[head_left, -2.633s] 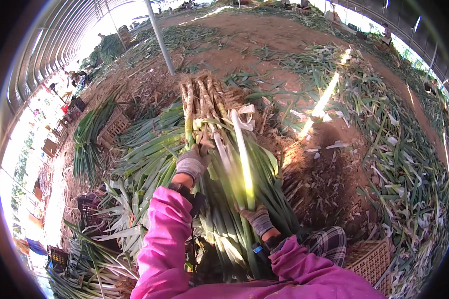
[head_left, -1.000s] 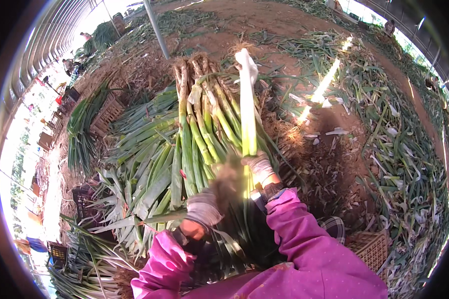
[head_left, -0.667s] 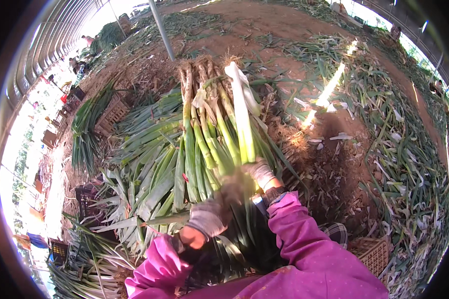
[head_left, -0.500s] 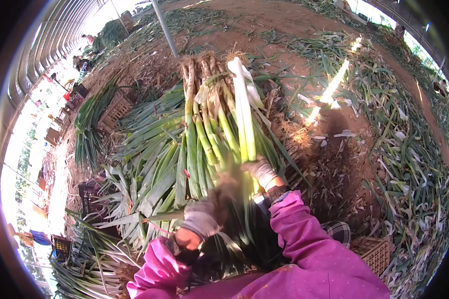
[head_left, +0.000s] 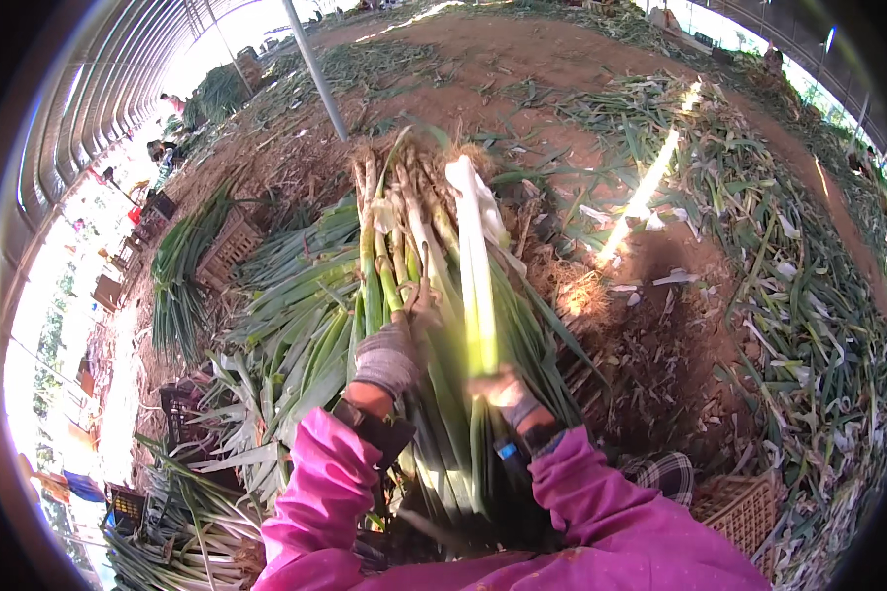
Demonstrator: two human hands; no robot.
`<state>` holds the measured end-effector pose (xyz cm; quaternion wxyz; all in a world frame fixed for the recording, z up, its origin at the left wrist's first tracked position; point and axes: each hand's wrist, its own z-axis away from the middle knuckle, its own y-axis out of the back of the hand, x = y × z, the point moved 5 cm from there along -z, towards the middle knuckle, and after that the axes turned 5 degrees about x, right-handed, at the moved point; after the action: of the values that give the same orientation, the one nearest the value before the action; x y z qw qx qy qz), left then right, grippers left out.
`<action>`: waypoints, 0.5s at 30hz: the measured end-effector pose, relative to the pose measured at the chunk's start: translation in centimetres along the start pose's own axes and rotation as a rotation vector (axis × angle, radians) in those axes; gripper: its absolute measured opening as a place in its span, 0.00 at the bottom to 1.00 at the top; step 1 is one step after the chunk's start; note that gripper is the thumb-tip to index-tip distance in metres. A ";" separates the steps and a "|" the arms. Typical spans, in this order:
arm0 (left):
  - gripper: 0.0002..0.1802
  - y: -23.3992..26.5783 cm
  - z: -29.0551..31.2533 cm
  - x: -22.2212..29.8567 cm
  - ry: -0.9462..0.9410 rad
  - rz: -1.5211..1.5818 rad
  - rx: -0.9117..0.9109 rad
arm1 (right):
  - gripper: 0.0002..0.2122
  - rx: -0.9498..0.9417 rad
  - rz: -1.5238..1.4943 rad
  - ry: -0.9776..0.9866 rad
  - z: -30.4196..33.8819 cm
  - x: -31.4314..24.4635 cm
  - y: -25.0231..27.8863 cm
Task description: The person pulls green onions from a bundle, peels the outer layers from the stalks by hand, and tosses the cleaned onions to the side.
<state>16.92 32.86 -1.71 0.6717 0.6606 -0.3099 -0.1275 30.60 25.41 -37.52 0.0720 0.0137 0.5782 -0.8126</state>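
A thick pile of long green onions (head_left: 370,266) lies before me, roots at the far end and green leaves toward my body. My left hand (head_left: 389,355), in a dirty knit glove, is closed around brown-skinned stalks left of the pile's middle; its fingertips are partly blurred. On the right, my right hand (head_left: 508,389), also gloved, is closed around the green part of pale, clean-skinned green onions (head_left: 473,256). Their white ends lie on the pile, pointing away from me. Leaves hide the lower ends beneath my wrists.
A tan plastic crate (head_left: 737,507) stands by my right side. Another crate (head_left: 229,244) at the left has a bunch of green onions (head_left: 179,266) draped beside it. Stripped leaves (head_left: 808,325) litter the right ground. A metal pole (head_left: 315,69) rises beyond the pile.
My left hand has moved forward from near my body onto the brown-skinned stalks. My right hand has come slightly nearer to me, still on the pale green onions. The view has tipped slightly.
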 end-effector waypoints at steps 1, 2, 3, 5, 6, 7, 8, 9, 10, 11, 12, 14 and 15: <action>0.27 -1.5 -3.1 6.4 -0.113 0.100 -0.002 | 0.18 0.044 0.010 0.059 4.8 -7.4 6.2; 0.27 -1.4 -2.5 -0.2 0.000 -0.034 -0.024 | 0.19 0.052 0.341 0.152 3.0 1.7 1.1; 0.28 1.4 -0.5 -7.6 0.137 -0.195 0.003 | 0.20 0.107 0.911 0.248 3.8 10.0 -7.5; 0.28 3.8 -1.6 -9.5 0.170 -0.193 0.036 | 0.23 0.293 1.349 0.397 11.0 9.9 -16.9; 0.29 3.9 -3.4 -7.1 0.151 -0.137 0.040 | 0.23 0.323 1.227 0.367 12.6 9.0 -15.8; 0.29 4.1 -4.6 -4.8 0.062 -0.122 -0.012 | 0.24 0.340 1.100 0.334 13.9 8.5 -14.9; 0.29 3.9 -5.4 -4.3 0.050 -0.112 -0.012 | 0.24 0.352 1.104 0.344 14.8 8.1 -14.9; 0.28 3.8 -5.9 -4.3 0.056 -0.131 -0.029 | 0.24 0.400 1.146 0.298 15.5 8.2 -14.9; 0.27 3.8 -6.0 -4.8 0.068 -0.155 -0.046 | 0.23 0.442 1.185 0.247 15.9 8.5 -14.8; 0.27 2.7 -6.2 -4.1 -0.129 -0.198 -0.054 | 0.22 0.429 1.217 0.292 16.0 8.0 -14.4; 0.27 2.8 -5.6 -2.1 -0.149 -0.182 -0.057 | 0.22 0.454 1.218 0.303 16.1 6.7 -12.9; 0.26 3.4 -3.3 -0.7 -0.003 -0.063 -0.137 | 0.22 0.549 1.250 0.168 16.5 5.8 -11.4; 0.23 3.1 -2.8 -0.8 -0.072 -0.088 -0.181 | 0.22 0.551 1.246 0.168 16.9 6.0 -11.9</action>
<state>17.22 35.85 1.26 0.7108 0.6053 -0.2917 -0.2081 24.16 12.70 -21.43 0.4747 0.4247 0.2383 -0.7332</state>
